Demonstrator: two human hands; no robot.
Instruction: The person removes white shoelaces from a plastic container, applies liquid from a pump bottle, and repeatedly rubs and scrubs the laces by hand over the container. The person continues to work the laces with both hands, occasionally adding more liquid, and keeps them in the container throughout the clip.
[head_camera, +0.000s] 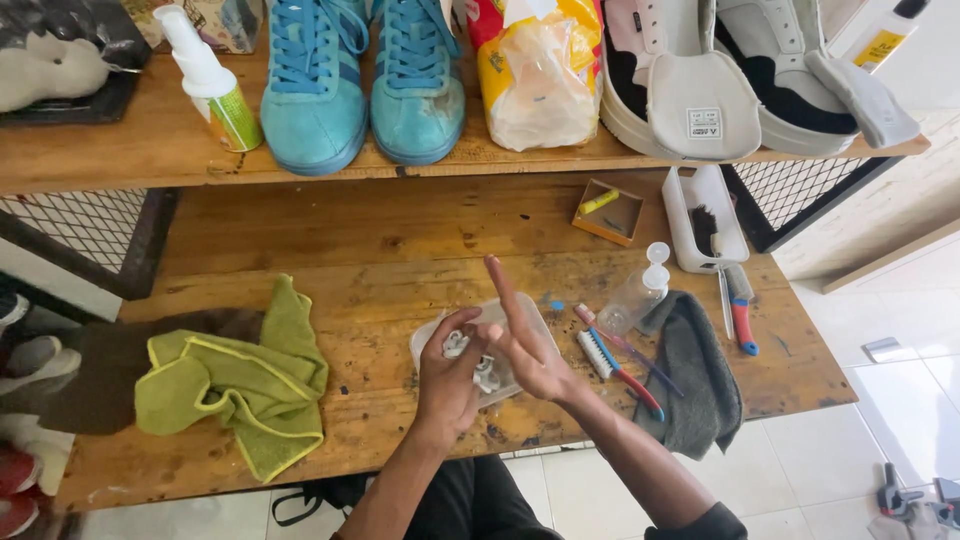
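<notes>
Working at the near edge of a worn wooden bench (400, 215): left hand (447, 378) curling around a small white object (456, 344), keeping it over a clear plastic tub (530, 312) as if to catch drips; right hand (527, 340) spreading released, index finger lifting far. Lying just right, brushes (612, 362) and a grey cloth (700, 375); lying left, a green cloth (245, 385). Sitting on the far shelf, blue sneakers (365, 80).

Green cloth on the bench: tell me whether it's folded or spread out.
Neither: the green cloth lies crumpled in a loose heap on the wooden bench, left of both hands.
</notes>
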